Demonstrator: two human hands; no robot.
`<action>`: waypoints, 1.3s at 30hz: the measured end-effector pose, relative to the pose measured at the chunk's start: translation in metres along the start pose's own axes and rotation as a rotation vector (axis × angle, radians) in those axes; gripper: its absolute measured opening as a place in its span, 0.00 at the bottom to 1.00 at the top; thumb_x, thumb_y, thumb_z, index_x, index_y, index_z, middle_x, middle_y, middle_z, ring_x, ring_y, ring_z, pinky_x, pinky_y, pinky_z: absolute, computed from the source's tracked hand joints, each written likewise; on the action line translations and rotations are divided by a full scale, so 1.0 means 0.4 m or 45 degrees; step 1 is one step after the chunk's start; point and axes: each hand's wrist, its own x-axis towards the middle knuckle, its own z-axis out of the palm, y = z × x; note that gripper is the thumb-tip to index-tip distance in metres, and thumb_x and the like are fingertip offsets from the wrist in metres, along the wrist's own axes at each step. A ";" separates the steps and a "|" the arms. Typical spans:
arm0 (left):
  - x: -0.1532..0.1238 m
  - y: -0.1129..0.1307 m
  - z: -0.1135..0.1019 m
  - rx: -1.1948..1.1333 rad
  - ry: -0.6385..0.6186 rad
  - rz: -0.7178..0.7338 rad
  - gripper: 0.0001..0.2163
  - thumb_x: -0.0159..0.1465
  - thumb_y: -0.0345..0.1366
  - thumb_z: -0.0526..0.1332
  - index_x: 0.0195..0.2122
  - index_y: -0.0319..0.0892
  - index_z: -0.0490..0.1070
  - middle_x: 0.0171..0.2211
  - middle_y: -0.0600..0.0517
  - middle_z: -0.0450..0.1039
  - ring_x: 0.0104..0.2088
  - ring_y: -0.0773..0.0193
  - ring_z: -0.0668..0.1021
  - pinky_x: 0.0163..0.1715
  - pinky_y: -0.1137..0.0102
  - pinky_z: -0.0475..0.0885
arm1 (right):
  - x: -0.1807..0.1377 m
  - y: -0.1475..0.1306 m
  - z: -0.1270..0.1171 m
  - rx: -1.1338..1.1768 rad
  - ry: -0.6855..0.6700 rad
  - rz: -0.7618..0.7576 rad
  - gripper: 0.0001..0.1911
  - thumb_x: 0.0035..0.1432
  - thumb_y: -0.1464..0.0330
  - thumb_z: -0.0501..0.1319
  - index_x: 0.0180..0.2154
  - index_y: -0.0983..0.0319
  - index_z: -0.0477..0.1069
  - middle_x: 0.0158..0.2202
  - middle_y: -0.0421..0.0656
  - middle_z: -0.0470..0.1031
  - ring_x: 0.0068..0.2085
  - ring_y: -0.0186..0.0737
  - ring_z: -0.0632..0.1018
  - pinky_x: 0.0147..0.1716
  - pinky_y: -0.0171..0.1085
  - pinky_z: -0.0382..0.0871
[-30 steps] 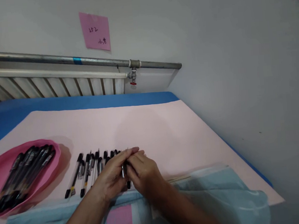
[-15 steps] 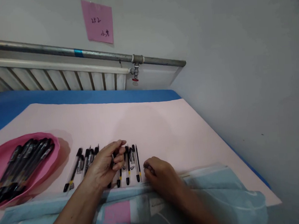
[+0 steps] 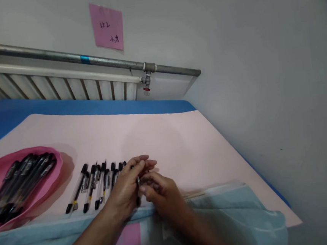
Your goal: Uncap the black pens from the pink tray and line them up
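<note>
My left hand (image 3: 125, 188) and my right hand (image 3: 164, 193) meet over the near part of the pink sheet. Thumb and fingers of the left hand are bent around a small dark piece (image 3: 138, 181), too blurred to name. The right hand pinches close against it, its fingertips partly hidden. Left of my hands lies a row of gel pen parts: clear barrels (image 3: 78, 191) with black ends, loose caps (image 3: 85, 181), thin refills and small metal tips (image 3: 75, 207). More parts of the row are covered by my hands. A black pen end (image 3: 138, 201) shows below them.
A pink bowl (image 3: 59, 166) holding several black pens (image 3: 28, 180) stands at the left. Light blue cloth (image 3: 231, 208) lies along the near edge. A radiator (image 3: 62, 83), a metal pipe (image 3: 112, 61) and a pink note (image 3: 107, 26) are at the wall behind.
My left hand has moved right, uncovering more of the pen parts at left. My right hand has moved left, and the two hands now meet.
</note>
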 end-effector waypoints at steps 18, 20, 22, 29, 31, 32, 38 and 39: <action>0.025 0.059 -0.071 0.445 0.175 0.334 0.15 0.53 0.43 0.61 0.40 0.42 0.70 0.38 0.47 0.73 0.39 0.60 0.74 0.38 0.66 0.66 | 0.045 0.070 -0.068 -0.831 0.202 0.073 0.04 0.50 0.70 0.54 0.32 0.61 0.64 0.22 0.36 0.65 0.23 0.32 0.66 0.23 0.30 0.54; 0.024 0.055 -0.070 0.457 0.173 0.311 0.15 0.53 0.42 0.61 0.40 0.42 0.70 0.38 0.48 0.73 0.38 0.62 0.74 0.37 0.67 0.67 | 0.043 0.069 -0.063 -0.877 0.192 0.048 0.03 0.51 0.70 0.54 0.31 0.61 0.64 0.22 0.37 0.66 0.23 0.32 0.66 0.23 0.30 0.54; 0.022 0.054 -0.067 0.456 0.180 0.293 0.15 0.53 0.42 0.61 0.40 0.42 0.71 0.37 0.48 0.73 0.36 0.63 0.74 0.35 0.68 0.67 | 0.042 0.067 -0.061 -0.898 0.173 0.021 0.03 0.52 0.69 0.53 0.31 0.61 0.64 0.23 0.37 0.67 0.24 0.32 0.66 0.24 0.30 0.54; 0.022 0.090 -0.086 0.436 0.235 0.394 0.11 0.52 0.39 0.61 0.35 0.40 0.71 0.31 0.51 0.72 0.29 0.67 0.73 0.28 0.73 0.67 | 0.038 0.068 -0.069 -0.892 0.165 -0.074 0.09 0.57 0.66 0.50 0.30 0.62 0.65 0.26 0.40 0.70 0.26 0.34 0.68 0.26 0.31 0.57; 0.022 0.111 -0.104 0.491 0.319 0.506 0.11 0.52 0.39 0.61 0.34 0.39 0.70 0.28 0.52 0.71 0.25 0.69 0.71 0.25 0.74 0.65 | 0.036 0.070 -0.072 -0.872 0.167 -0.107 0.10 0.57 0.66 0.49 0.29 0.62 0.65 0.26 0.41 0.70 0.27 0.34 0.69 0.26 0.31 0.58; 0.023 0.122 -0.112 0.523 0.364 0.561 0.10 0.52 0.38 0.60 0.34 0.39 0.70 0.27 0.53 0.70 0.24 0.71 0.70 0.23 0.75 0.64 | 0.035 0.071 -0.073 -0.863 0.162 -0.123 0.10 0.57 0.66 0.49 0.29 0.62 0.65 0.26 0.41 0.70 0.27 0.35 0.69 0.27 0.32 0.59; 0.039 0.173 -0.162 0.656 0.538 0.719 0.09 0.53 0.37 0.56 0.33 0.39 0.68 0.25 0.53 0.68 0.21 0.70 0.68 0.21 0.74 0.62 | 0.042 0.087 -0.074 -0.846 0.137 -0.113 0.13 0.55 0.62 0.49 0.34 0.61 0.68 0.31 0.43 0.74 0.32 0.39 0.73 0.31 0.35 0.64; 0.041 0.184 -0.176 0.677 0.569 0.745 0.09 0.53 0.37 0.56 0.33 0.40 0.68 0.26 0.53 0.68 0.22 0.69 0.68 0.22 0.73 0.63 | 0.044 0.087 -0.075 -0.836 0.124 -0.100 0.13 0.55 0.62 0.49 0.35 0.60 0.68 0.31 0.43 0.74 0.32 0.39 0.74 0.31 0.35 0.65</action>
